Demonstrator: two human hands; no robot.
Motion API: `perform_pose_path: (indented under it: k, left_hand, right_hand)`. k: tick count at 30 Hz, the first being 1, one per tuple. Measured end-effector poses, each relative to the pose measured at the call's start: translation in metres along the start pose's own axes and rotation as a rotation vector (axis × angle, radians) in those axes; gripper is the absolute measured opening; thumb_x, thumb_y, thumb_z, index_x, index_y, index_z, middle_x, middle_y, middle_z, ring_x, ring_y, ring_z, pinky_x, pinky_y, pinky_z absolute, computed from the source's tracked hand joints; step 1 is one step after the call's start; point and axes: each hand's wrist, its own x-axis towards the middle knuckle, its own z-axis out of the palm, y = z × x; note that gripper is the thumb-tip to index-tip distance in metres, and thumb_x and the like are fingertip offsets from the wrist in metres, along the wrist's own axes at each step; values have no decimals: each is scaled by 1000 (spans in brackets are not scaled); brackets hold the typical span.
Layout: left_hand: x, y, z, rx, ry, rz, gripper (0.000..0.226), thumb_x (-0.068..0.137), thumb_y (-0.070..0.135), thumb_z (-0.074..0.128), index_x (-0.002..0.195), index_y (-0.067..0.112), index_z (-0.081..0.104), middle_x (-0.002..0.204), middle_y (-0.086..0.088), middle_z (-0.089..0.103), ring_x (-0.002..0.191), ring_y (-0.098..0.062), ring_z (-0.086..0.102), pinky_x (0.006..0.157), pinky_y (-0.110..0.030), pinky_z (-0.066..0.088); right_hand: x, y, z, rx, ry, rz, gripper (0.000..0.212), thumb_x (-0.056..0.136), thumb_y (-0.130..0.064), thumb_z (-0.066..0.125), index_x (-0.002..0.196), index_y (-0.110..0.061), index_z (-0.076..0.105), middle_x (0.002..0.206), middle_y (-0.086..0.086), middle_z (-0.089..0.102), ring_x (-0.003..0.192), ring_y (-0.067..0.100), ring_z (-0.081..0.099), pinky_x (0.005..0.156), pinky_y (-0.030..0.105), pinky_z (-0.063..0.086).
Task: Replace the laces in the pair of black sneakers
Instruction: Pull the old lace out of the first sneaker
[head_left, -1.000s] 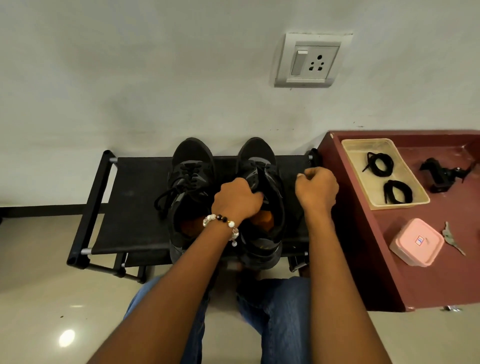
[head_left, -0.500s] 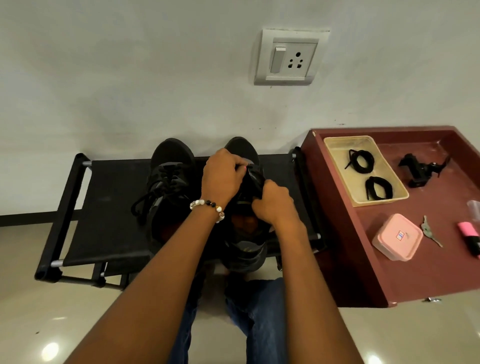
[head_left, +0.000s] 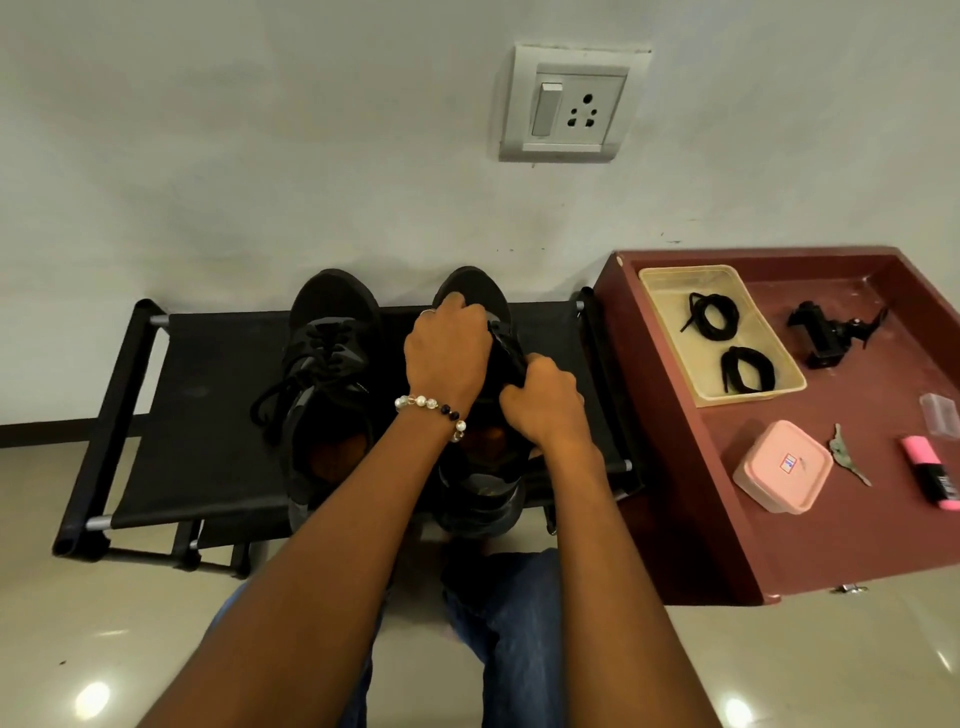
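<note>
Now both hands are on the right sneaker (head_left: 470, 291) on the black rack (head_left: 208, 415): left hand (head_left: 447, 353) curled over its tongue, right hand (head_left: 540, 405) fingers pinching the upper. Left sneaker (head_left: 327, 364) sits just beside it, laced. Two spare laces (head_left: 711, 314) lie coiled in the tray (head_left: 670, 322) on the table (head_left: 883, 519)

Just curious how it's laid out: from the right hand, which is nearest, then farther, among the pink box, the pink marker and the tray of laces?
From the right hand:
1. Tray of laces, right, toward the wall.
2. Pink box, right, nearer the person.
3. Pink marker, far right edge.
</note>
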Motion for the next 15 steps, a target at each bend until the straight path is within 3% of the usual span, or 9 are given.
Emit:
perform_pose_path:
  k: [3,8,10,12,15]
  left_hand:
    - [-2,-2,-4,-99,81,-130,19,95,19,52,86,8,65,84,-7,63,72,-25,62,57,-28,33]
    - [1,-12,-11,-516,72,-541,16,95,19,57,94,7,67,88,-7,68,65,-13,56,63,-25,48]
    - [0,-11,-13,-536,31,-482,17,94,15,55,106,11,66,99,-7,68,78,-16,61,72,-26,50]
    - [1,-10,-16,-487,-17,-280,28,92,17,55,119,17,63,114,-6,62,102,-22,59,83,-29,47]
    - [1,-8,-20,-190,-186,-20,27,92,27,56,117,28,66,124,2,53,120,-24,45,95,-42,40]
  right_hand:
    - [-2,-1,1,20,11,23,30,87,-19,52,116,-10,54,111,15,60,99,38,57,77,40,47]
    - [-4,-3,1,23,24,40,34,88,-19,52,121,-12,52,114,15,58,103,39,56,75,38,43]
    - [-4,-3,1,22,37,50,34,89,-19,54,122,-11,52,115,16,58,104,40,57,75,38,43]
    - [-4,-5,2,32,47,58,32,89,-18,55,119,-8,52,115,17,58,103,40,57,74,36,43]
    - [-5,-7,5,55,58,50,28,91,-16,55,116,-4,53,115,19,58,101,39,58,72,35,43]
